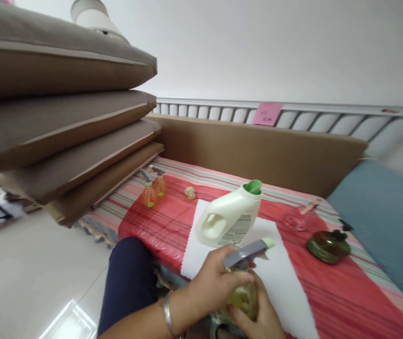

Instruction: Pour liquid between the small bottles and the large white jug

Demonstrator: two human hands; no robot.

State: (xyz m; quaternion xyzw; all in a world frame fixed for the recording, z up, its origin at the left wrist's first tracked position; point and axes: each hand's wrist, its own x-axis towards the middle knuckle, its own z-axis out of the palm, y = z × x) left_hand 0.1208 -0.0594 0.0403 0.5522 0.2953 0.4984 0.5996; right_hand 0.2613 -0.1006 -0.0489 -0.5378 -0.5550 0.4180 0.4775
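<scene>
My left hand [215,278], with a silver bangle at the wrist, is closed round the neck of a spray bottle [244,299] just under its grey trigger head. The nozzle tip is pale green and points right. From below and to the right, my right hand [264,314] wraps the bottle's clear body, which holds yellowish liquid. Just beyond my hands a white detergent jug [231,216] stands on a white sheet [274,273]. Its green spout [254,186] is uncovered. A small cream cap [189,192] lies to the jug's left.
Two spray bottles [149,194] stand at the table's left. At the right are a green pump bottle [328,247] and a clear pink-tinted bowl [296,219]. Stacked cushions [63,103] overhang the left side. A brown backrest [250,150] borders the far edge.
</scene>
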